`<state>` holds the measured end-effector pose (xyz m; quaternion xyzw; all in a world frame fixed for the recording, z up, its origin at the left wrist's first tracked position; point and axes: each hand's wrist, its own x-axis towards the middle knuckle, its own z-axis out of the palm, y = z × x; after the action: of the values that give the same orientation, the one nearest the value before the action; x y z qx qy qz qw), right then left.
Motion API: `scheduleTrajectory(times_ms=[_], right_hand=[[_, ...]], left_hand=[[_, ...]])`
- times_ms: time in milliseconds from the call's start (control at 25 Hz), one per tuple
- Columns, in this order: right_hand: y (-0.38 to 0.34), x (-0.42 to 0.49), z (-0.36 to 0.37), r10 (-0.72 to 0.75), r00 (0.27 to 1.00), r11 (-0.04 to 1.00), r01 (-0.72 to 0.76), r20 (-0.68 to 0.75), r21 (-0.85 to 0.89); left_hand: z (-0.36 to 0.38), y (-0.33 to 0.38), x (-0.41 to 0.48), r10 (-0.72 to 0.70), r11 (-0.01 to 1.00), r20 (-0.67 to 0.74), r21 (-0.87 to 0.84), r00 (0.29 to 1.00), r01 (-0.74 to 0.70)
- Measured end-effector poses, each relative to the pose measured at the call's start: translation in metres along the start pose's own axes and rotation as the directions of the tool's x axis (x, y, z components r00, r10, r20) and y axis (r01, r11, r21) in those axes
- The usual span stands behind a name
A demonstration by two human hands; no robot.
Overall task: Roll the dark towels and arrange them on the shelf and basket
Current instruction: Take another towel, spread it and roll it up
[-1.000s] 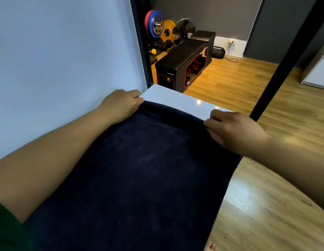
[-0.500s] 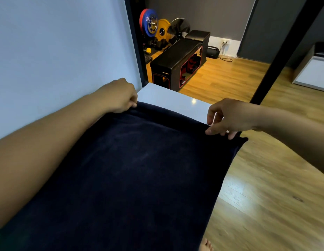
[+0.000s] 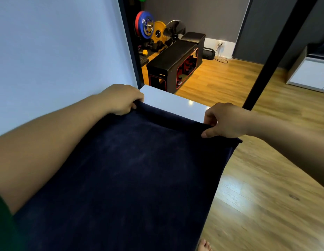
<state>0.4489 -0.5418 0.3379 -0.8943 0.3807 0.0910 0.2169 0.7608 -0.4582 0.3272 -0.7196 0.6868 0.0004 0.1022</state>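
Note:
A dark navy towel (image 3: 132, 174) lies spread flat over a white table top (image 3: 172, 103), its right edge hanging over the side. My left hand (image 3: 121, 98) grips the towel's far left corner beside the wall. My right hand (image 3: 224, 120) pinches the far right corner. Between the two hands the far edge is turned over into a small fold or first roll. No shelf or basket is in view.
A pale wall (image 3: 58, 51) runs close along the left. A black post (image 3: 277, 51) rises just past my right hand. Beyond the table stand a black bench (image 3: 173, 64) and weight plates (image 3: 148, 26). Wooden floor (image 3: 266, 196) lies to the right, a bare foot (image 3: 204, 245) below.
My right hand shifted from lying flat on the towel to pinching its far corner. Both hands have turned the far edge over toward me into a small fold.

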Motion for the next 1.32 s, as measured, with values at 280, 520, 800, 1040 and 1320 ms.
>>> scheduleTrajectory(times_ms=[280, 520, 800, 1040, 1320], right_hand=[[0.002, -0.011, 0.031, -0.351, 0.853, 0.883, 0.163, -0.387, -0.441], [0.003, -0.032, 0.054, -0.722, 0.619, 0.592, 0.324, -0.307, -0.738], [-0.006, -0.031, 0.018, -0.313, 0.931, 0.949, 0.298, -0.190, -0.102], [-0.016, -0.002, -0.008, -0.013, 0.987, 0.998, 0.003, 0.162, 0.063], [-0.002, 0.001, 0.004, -0.070, 0.998, 0.996, 0.070, 0.000, -0.047]], left_hand=[[0.029, 0.003, -0.019, 0.056, 0.988, -0.386, 0.157, 0.921, 0.005], [0.034, 0.008, -0.039, 0.064, 0.985, -0.389, 0.175, 0.919, 0.005], [0.024, 0.010, -0.072, -0.059, 0.998, -0.337, -0.054, 0.940, 0.043], [-0.007, 0.001, -0.021, 0.037, 0.999, -0.009, 0.019, 0.999, -0.037], [0.002, 0.004, 0.002, 0.168, 0.973, -0.152, 0.185, 0.974, -0.139]])
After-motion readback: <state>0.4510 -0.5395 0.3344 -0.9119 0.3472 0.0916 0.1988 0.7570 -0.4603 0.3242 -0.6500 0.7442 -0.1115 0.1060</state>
